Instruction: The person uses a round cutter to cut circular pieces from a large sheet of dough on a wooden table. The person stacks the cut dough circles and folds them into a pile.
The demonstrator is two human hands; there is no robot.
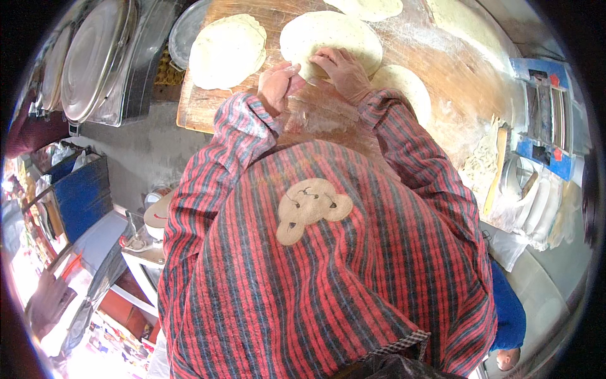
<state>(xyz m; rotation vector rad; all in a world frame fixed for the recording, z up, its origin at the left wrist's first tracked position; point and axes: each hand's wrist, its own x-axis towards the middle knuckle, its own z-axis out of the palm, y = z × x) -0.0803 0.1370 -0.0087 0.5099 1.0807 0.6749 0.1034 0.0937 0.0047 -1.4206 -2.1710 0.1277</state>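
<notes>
A large flat round of dough [331,35] lies on the floured wooden board [312,111] in front of me. My right hand [342,71] rests on its near edge with the fingers curled; whether they pinch the dough is hidden. Just left of that edge is my left hand [279,85], palm partly turned up, fingers bent, flour on the thumb. A stack of flat dough rounds [228,51] sits at the board's left. Another round [405,90] lies beside my right forearm, partly behind the sleeve, and one more [371,7] is at the top edge.
A long piece of dough [468,33] lies at the upper right. Dough scraps [478,163] and a wooden stick [495,170] are at the right, near a blue-ended metal device [544,116]. Large round metal lids [97,57] stand at the left. A person in blue [509,308] is at lower right.
</notes>
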